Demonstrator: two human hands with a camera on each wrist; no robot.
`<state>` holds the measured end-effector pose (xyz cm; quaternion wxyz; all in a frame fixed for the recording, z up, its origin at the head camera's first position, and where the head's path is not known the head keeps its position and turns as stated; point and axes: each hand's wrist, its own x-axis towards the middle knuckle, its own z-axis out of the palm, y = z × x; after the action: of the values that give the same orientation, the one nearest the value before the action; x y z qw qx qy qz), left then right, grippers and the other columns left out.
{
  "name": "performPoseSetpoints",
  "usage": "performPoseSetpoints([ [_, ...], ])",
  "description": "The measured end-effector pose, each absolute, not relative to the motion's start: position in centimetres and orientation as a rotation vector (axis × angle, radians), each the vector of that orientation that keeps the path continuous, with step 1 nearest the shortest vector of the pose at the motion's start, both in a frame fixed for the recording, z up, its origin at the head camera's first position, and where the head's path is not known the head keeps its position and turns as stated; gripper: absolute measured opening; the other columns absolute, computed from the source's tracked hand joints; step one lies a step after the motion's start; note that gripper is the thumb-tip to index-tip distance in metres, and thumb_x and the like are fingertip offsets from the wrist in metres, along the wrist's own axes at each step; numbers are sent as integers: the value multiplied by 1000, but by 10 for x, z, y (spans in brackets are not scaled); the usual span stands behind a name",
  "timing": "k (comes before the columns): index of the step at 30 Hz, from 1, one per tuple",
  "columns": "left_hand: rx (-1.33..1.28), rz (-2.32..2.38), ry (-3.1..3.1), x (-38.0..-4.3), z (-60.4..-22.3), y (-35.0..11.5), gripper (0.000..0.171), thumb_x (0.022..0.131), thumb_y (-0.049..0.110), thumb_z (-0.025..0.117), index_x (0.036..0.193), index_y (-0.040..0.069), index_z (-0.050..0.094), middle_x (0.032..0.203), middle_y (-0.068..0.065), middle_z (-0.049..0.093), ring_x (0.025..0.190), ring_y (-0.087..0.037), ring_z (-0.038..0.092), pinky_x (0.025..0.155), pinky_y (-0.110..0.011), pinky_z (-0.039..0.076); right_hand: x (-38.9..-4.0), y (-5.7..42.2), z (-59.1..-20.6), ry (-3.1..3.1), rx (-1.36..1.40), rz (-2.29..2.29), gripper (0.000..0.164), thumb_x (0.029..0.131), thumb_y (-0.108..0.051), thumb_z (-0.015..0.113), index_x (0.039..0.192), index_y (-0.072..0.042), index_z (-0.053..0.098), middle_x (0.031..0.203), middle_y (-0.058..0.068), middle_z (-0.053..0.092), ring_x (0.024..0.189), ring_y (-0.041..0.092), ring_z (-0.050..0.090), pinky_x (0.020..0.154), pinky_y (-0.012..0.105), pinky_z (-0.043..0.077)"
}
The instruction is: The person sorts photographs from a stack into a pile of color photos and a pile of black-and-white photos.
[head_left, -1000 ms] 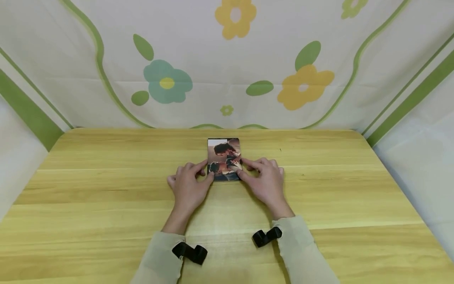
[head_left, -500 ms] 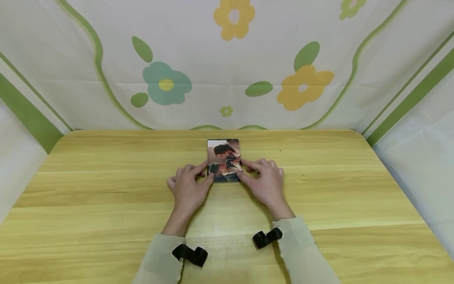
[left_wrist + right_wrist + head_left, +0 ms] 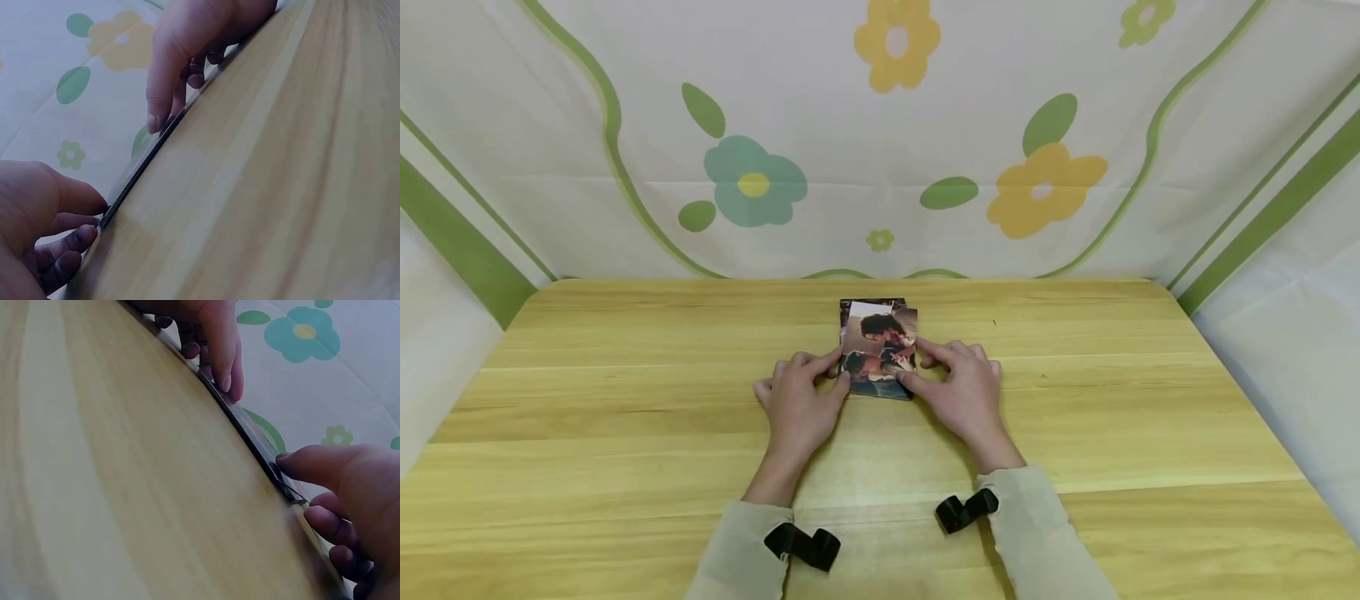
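Observation:
A glossy photo card (image 3: 876, 346) with a picture of people lies between my two hands, slightly turned, near the back of the table. Beneath it shows the edge of another dark card (image 3: 867, 301), so they form a small stack; how many cards it has I cannot tell. My left hand (image 3: 801, 404) pinches the top card's left edge with thumb and index finger. On the other side my right hand (image 3: 966, 387) grips its lower right part, the thumb (image 3: 300, 461) on top. In the wrist views the stack's dark edge (image 3: 140, 169) lies low along the wood.
The light wooden table (image 3: 625, 450) stretches out on both sides. A white cloth (image 3: 842, 167) with printed flowers hangs behind it, right at the far edge. Each cuff has a black wrist mount (image 3: 802, 546).
The top photo card has slid right and toward me and turned a little, uncovering the card under it. Both hands keep their hold on it with hardly any shift.

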<state>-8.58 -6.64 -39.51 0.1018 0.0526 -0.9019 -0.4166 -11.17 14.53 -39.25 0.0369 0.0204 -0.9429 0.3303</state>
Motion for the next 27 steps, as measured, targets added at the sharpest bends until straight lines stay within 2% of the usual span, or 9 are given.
performPoseSetpoints([
  [18, 164, -1309, -2608, -85, -395, -68, 39, 96, 17, 78, 135, 14, 76, 107, -12, 73, 100, -34, 57, 90, -49, 18, -110, 144, -392, -2896, 82, 1009, 58, 88, -49, 86, 143, -36, 70, 106, -4, 73, 97, 23, 49, 94, 45, 30],
  [22, 186, -1375, -2560, -85, -394, -69, 35, 97, 18, 77, 132, 14, 77, 115, -13, 71, 108, -36, 55, 92, -48, 18, -110, 143, -392, -2876, 85, 1071, 61, 88, -46, 87, 145, -37, 68, 117, -1, 72, 106, 25, 51, 100, 48, 30],
  [27, 171, -1427, -2498, -87, -392, -71, 30, 98, 16, 78, 128, 11, 79, 125, -13, 74, 115, -35, 49, 96, -49, 18, -110, 141, -390, -2776, 142, 1279, 66, 88, -37, 89, 149, -28, 66, 129, 3, 67, 121, 28, 46, 111, 50, 29],
])
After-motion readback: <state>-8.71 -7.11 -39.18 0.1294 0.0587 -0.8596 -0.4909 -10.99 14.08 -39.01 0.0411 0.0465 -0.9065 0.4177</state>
